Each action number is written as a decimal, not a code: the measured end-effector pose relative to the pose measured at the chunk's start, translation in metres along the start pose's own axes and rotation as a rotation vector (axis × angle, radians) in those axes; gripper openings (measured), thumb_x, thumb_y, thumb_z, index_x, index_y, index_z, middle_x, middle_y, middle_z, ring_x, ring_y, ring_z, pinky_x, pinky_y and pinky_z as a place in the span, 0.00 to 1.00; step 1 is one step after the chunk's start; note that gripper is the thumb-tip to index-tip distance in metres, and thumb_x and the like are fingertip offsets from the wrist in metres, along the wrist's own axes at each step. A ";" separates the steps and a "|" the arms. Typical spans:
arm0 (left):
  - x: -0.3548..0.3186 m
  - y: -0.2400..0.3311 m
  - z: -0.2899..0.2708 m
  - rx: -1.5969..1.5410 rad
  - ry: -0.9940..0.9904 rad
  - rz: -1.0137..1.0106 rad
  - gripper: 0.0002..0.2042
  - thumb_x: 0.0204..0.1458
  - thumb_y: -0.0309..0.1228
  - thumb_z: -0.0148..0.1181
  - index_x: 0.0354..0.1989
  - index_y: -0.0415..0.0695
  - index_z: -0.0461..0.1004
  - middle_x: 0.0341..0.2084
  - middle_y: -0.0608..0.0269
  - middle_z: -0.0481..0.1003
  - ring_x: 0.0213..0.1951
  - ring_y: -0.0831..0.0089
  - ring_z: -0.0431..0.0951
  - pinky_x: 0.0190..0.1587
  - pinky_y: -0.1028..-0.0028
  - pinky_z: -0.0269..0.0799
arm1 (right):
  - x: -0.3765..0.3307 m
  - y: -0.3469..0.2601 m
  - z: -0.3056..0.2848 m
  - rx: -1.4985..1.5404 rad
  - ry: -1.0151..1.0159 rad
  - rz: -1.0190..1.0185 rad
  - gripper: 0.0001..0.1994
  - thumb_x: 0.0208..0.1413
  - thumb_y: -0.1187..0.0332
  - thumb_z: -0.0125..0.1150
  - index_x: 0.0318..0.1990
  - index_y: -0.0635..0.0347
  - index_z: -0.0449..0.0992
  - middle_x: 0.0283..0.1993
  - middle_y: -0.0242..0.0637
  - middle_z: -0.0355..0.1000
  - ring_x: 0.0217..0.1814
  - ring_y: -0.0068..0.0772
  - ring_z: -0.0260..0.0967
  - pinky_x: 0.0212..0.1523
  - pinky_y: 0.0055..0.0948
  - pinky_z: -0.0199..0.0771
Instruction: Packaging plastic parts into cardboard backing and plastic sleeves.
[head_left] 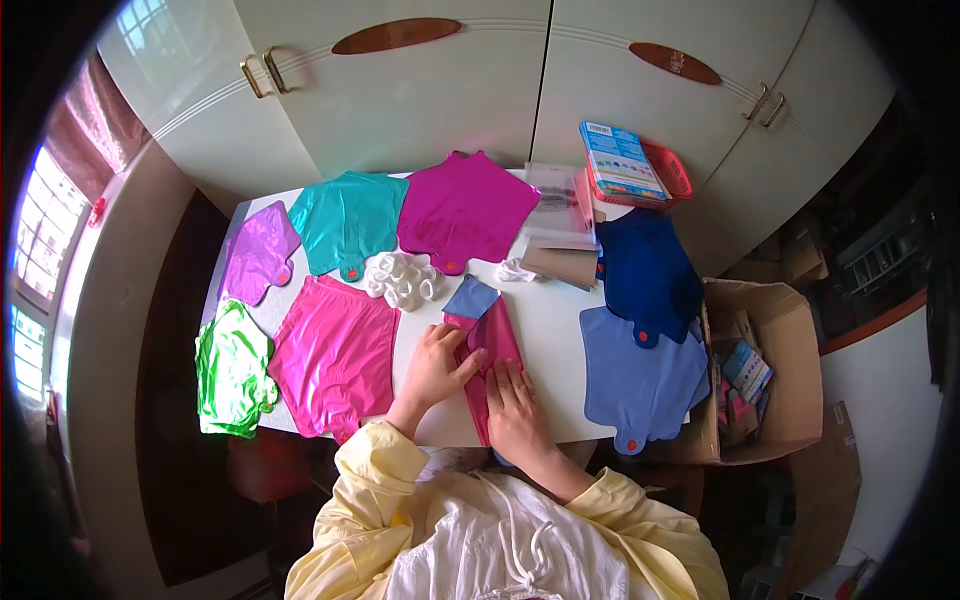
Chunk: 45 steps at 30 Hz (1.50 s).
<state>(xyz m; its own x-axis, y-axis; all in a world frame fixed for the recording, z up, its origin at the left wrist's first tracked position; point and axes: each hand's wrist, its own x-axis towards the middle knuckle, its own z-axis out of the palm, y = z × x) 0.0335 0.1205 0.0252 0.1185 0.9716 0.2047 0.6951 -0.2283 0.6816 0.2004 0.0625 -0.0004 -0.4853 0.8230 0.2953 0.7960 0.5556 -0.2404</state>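
A magenta foil balloon (503, 335), flat and folded into a narrow strip, lies in front of me on the white table. At its far end shows a blue-grey foil piece (472, 297); how the two join I cannot tell. My left hand (437, 362) bends its fingers over the strip's left side, its thumb reaching across the foil. On the strip's right side my right hand (519, 412) lies flat, fingers close together and pressing down. Beyond the strip sits a heap of white ribbon rolls (402, 281), with a smaller white bundle (515, 270) to its right.
Flat foil balloons ring the table: green (234, 370), pink (338, 350), purple (260, 250), teal (350, 220), magenta (466, 210), navy (650, 270) and blue-grey (640, 370). At the back right stand clear bags (558, 205) and a red basket (672, 170); a cardboard box (790, 360) adjoins the right edge.
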 end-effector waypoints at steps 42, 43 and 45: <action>0.008 0.013 0.026 0.235 -0.155 0.191 0.19 0.50 0.26 0.54 0.52 0.44 0.72 0.30 0.57 0.67 0.37 0.59 0.71 0.42 0.65 0.69 | -0.001 0.000 0.008 0.054 0.022 -0.040 0.20 0.53 0.70 0.47 0.52 0.73 0.67 0.54 0.58 0.66 0.62 0.53 0.60 0.66 0.46 0.53; 0.009 0.011 0.027 0.247 -0.157 0.185 0.19 0.49 0.26 0.53 0.52 0.43 0.72 0.31 0.56 0.68 0.37 0.59 0.71 0.41 0.65 0.69 | -0.001 0.000 0.007 0.034 0.022 -0.044 0.20 0.54 0.69 0.46 0.52 0.72 0.68 0.54 0.57 0.66 0.62 0.51 0.61 0.66 0.45 0.53; 0.013 0.009 0.031 0.269 -0.160 0.177 0.20 0.48 0.25 0.51 0.53 0.43 0.71 0.32 0.55 0.69 0.37 0.59 0.71 0.40 0.65 0.70 | 0.000 0.000 0.007 0.076 0.014 -0.035 0.20 0.52 0.71 0.47 0.52 0.73 0.67 0.55 0.58 0.65 0.62 0.53 0.60 0.66 0.47 0.53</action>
<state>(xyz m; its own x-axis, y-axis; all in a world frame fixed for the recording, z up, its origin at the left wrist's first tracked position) 0.0633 0.1333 0.0129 0.3486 0.9206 0.1757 0.8133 -0.3903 0.4315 0.1977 0.0628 -0.0069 -0.5072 0.8012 0.3174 0.7484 0.5922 -0.2987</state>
